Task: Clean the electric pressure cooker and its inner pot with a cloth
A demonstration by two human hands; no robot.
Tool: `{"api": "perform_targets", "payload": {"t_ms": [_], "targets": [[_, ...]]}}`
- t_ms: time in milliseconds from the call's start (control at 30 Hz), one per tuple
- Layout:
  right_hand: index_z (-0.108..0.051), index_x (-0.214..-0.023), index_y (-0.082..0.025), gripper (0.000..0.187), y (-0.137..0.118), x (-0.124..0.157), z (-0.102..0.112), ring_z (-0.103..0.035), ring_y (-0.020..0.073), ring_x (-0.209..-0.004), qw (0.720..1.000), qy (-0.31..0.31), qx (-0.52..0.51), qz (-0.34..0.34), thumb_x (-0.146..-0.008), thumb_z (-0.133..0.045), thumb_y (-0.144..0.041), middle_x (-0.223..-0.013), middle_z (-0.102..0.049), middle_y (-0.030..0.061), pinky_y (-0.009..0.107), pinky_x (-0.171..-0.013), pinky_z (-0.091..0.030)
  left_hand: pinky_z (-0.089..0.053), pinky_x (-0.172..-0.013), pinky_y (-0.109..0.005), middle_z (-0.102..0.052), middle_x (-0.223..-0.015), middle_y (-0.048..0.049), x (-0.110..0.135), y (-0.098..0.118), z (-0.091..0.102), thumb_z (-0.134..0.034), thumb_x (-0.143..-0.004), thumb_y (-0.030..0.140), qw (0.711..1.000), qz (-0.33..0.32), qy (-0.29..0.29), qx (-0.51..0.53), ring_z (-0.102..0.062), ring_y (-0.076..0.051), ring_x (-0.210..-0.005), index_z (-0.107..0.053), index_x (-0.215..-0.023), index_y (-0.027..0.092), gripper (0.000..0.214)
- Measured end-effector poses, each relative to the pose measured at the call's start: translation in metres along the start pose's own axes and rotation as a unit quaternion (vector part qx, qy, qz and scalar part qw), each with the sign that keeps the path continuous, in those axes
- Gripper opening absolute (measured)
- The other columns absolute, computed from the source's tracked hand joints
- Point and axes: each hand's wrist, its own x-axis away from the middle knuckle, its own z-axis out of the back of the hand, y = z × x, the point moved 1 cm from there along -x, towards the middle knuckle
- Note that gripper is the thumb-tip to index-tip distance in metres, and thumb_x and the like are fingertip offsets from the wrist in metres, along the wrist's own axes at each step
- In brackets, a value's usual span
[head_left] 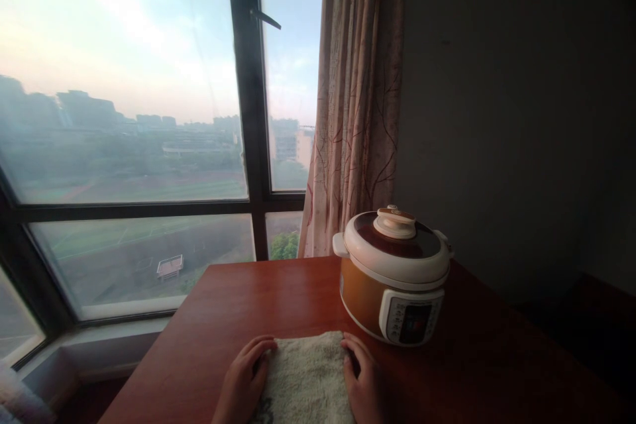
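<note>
A pale, fuzzy towel (308, 377) lies flat on the table at the near edge of the view. My left hand (246, 376) has its fingers curled on the towel's left edge, near the far corner. On the opposite side, my right hand (362, 374) grips the right edge in the same way, thumb and fingers bent around it. The towel's near end runs out of the picture. Just beyond my right hand stands an electric pressure cooker (370, 291), brown and white with its lid on and a control panel facing me.
The reddish-brown wooden table (268, 291) reaches up to a dark-framed window (253, 112). A patterned curtain (355, 99) hangs behind the cooker, beside a dark wall (497, 112). The table's left edge faces a window ledge (114, 338).
</note>
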Motion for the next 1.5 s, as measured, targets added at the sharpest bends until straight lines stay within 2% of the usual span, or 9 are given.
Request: {"api": "perform_targets", "payload": {"t_ms": [767, 867, 967, 1067, 1133, 1200, 1333, 1433, 1500], "targets": [[-0.077, -0.097, -0.018, 0.03, 0.004, 0.0, 0.002, -0.072, 0.03, -0.105, 1.0, 0.016, 0.006, 0.006, -0.081, -0.054, -0.025, -0.112, -0.075, 0.0144, 0.043, -0.094, -0.058, -0.061, -0.082, -0.033, -0.078, -0.104, -0.0104, 0.002, 0.003, -0.001, -0.053, -0.086, 0.035, 1.0, 0.023, -0.002, -0.001, -0.075, -0.026, -0.094, -0.079, -0.09, 0.025, 0.028], [-0.076, -0.103, -0.018, 0.031, 0.003, 0.0, 0.003, -0.071, 0.0304, -0.106, 0.998, 0.037, 0.031, 0.043, -0.084, -0.053, -0.025, -0.115, -0.074, 0.014, 0.044, -0.093, -0.059, -0.06, -0.084, -0.034, -0.077, -0.107, -0.0103, 0.002, 0.001, -0.002, -0.055, -0.085, 0.035, 0.999, 0.034, 0.001, 0.009, -0.074, -0.027, -0.096, -0.08, -0.093, 0.025, 0.028], [-0.074, -0.113, -0.025, 0.032, -0.006, 0.007, 0.011, -0.068, 0.0291, -0.115, 0.988, 0.046, 0.041, 0.142, -0.09, -0.052, -0.023, -0.12, -0.073, 0.0091, 0.045, -0.097, -0.057, -0.06, -0.088, -0.036, -0.074, -0.117, -0.0112, 0.003, -0.005, -0.003, -0.058, -0.083, 0.037, 0.997, 0.055, 0.025, 0.046, -0.073, -0.028, -0.102, -0.079, -0.101, 0.023, 0.031], [-0.073, -0.114, -0.032, 0.033, -0.017, 0.016, 0.038, -0.069, 0.0279, -0.112, 0.974, 0.061, 0.033, 0.213, -0.093, -0.049, -0.022, -0.116, -0.075, 0.0049, 0.046, -0.096, -0.057, -0.061, -0.084, -0.037, -0.073, -0.117, -0.0131, 0.002, -0.014, -0.002, -0.061, -0.081, 0.043, 0.985, 0.12, 0.055, 0.115, -0.074, -0.028, -0.097, -0.076, -0.107, 0.019, 0.038], [-0.071, -0.117, -0.032, 0.032, -0.023, 0.012, 0.071, -0.07, 0.0286, -0.109, 0.968, 0.063, 0.051, 0.238, -0.092, -0.053, -0.022, -0.114, -0.075, 0.0058, 0.046, -0.092, -0.058, -0.062, -0.08, -0.038, -0.076, -0.108, -0.0136, -0.002, -0.017, -0.001, -0.064, -0.078, 0.048, 0.968, 0.184, 0.062, 0.156, -0.074, -0.029, -0.093, -0.073, -0.108, 0.017, 0.045], [-0.068, -0.121, -0.028, 0.033, -0.028, -0.006, 0.114, -0.07, 0.0283, -0.106, 0.969, 0.096, 0.063, 0.219, -0.092, -0.053, -0.026, -0.116, -0.074, 0.0085, 0.043, -0.086, -0.06, -0.06, -0.081, -0.04, -0.076, -0.106, -0.0144, -0.012, -0.011, 0.0, -0.067, -0.074, 0.053, 0.955, 0.223, 0.069, 0.184, -0.073, -0.031, -0.097, -0.072, -0.107, 0.015, 0.05], [-0.064, -0.123, -0.023, 0.039, -0.032, -0.082, 0.198, -0.067, 0.0273, -0.102, 0.965, 0.239, 0.071, 0.086, -0.092, -0.05, -0.042, -0.13, -0.066, 0.0118, 0.042, -0.087, -0.056, -0.057, -0.084, -0.038, -0.073, -0.112, -0.0148, -0.056, 0.037, -0.012, -0.065, -0.075, 0.057, 0.941, 0.211, 0.046, 0.26, -0.07, -0.03, -0.103, -0.07, -0.105, 0.016, 0.051], [-0.065, -0.12, -0.019, 0.047, -0.028, -0.154, 0.235, -0.065, 0.0301, -0.107, 0.958, 0.266, 0.103, 0.025, -0.088, -0.045, -0.047, -0.121, -0.069, 0.0139, 0.044, -0.092, -0.051, -0.053, -0.066, -0.028, -0.071, -0.092, -0.0084, -0.107, 0.087, -0.036, -0.06, -0.079, 0.063, 0.907, 0.221, 0.006, 0.36, -0.07, -0.02, -0.078, -0.066, -0.097, 0.017, 0.05], [-0.066, -0.119, -0.017, 0.052, -0.021, -0.196, 0.246, -0.063, 0.0331, -0.11, 0.952, 0.237, 0.19, -0.019, -0.087, -0.04, -0.048, -0.118, -0.069, 0.0158, 0.047, -0.096, -0.047, -0.043, -0.051, -0.022, -0.062, -0.073, -0.0011, -0.141, 0.116, -0.056, -0.058, -0.078, 0.07, 0.893, 0.234, 0.002, 0.384, -0.061, -0.012, -0.057, -0.059, -0.08, 0.018, 0.052]]}}
